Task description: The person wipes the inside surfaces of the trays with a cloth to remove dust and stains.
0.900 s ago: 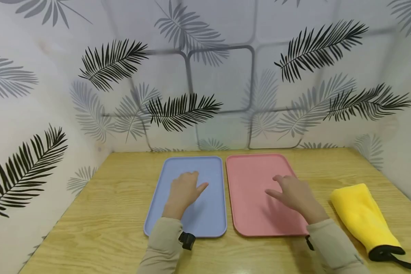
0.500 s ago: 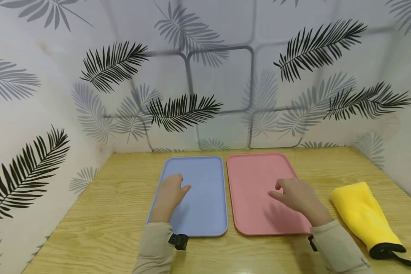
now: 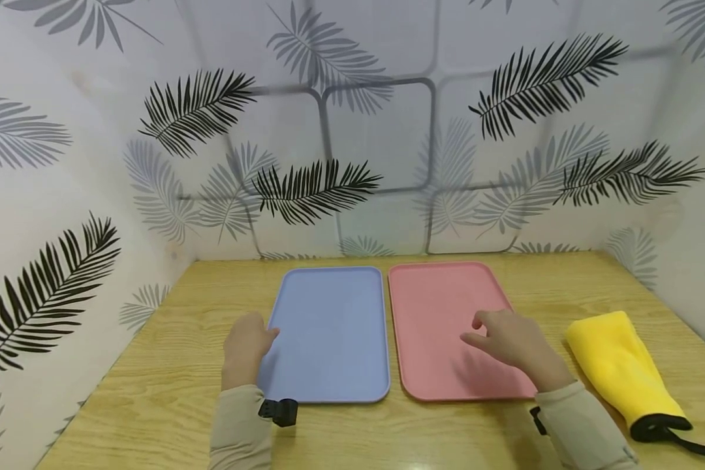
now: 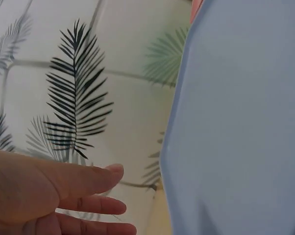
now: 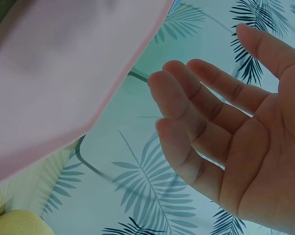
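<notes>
Head view is showing the left hand resting at the left long edge of the blue tray, fingers relaxed and gripping nothing; the left wrist view is showing those fingers straight, just beside the tray's rim. The right hand is hovering over the near right part of the pink tray, fingers loosely spread (the right wrist view is confirming an open palm with nothing in it).

Both trays are lying flat, side by side and nearly touching, on the wooden table, the blue one directly inward of the left fingertips. They are looking like thin moulded plastic: probably light, stiff and rather smooth, so a pinch over the raised rim along a long side seems the surest hold, since the flat middle is offering nothing to grasp. Neither tray is holding anything.

Outward of the right hand, a rolled yellow cloth with a black end is lying on the table, apart from the pink tray.
</notes>
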Motion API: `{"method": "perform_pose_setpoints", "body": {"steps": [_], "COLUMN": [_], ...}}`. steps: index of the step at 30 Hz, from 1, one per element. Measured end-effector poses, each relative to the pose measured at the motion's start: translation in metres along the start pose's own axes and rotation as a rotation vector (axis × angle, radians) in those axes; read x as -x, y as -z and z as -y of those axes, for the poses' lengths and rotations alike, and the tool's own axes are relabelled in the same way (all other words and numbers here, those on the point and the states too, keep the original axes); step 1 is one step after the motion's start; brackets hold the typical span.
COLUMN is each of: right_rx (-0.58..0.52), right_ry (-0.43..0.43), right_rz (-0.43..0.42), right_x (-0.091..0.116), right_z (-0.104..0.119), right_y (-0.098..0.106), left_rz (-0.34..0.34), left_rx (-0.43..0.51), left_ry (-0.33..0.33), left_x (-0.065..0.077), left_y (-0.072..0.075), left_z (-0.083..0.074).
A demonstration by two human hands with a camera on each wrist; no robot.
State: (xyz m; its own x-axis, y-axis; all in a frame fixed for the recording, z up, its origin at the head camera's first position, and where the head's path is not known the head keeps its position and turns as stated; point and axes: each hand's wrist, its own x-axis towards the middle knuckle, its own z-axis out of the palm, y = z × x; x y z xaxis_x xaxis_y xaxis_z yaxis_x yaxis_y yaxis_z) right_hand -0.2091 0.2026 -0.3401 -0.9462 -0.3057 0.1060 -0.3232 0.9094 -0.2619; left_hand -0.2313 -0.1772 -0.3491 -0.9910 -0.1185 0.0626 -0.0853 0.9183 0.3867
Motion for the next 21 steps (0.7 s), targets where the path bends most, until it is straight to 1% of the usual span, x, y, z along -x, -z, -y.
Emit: {"method": "perform_pose_setpoints", "body": {"steps": [4, 8, 12, 21], "right_rx": [0.000, 0.003, -0.005, -0.020], "right_ry": [0.005, 0.010, 0.012, -0.007], "right_rz": [-0.001, -0.001, 0.004, 0.036], "right_x": [0.001, 0.001, 0.002, 0.001], "right_z": [0.000, 0.000, 0.001, 0.000], "right_y": [-0.002, -0.003, -0.003, -0.004], "left_rz": [0.066, 0.123, 0.136, 0.115], "left_rx": [0.011, 0.021, 0.018, 0.035], "left_ry": [0.048, 0.090, 0.092, 0.079], "left_x": [0.002, 0.001, 0.000, -0.002], "left_y": [0.000, -0.004, -0.010, -0.021], "left_z": [0.008, 0.013, 0.016, 0.021]}}
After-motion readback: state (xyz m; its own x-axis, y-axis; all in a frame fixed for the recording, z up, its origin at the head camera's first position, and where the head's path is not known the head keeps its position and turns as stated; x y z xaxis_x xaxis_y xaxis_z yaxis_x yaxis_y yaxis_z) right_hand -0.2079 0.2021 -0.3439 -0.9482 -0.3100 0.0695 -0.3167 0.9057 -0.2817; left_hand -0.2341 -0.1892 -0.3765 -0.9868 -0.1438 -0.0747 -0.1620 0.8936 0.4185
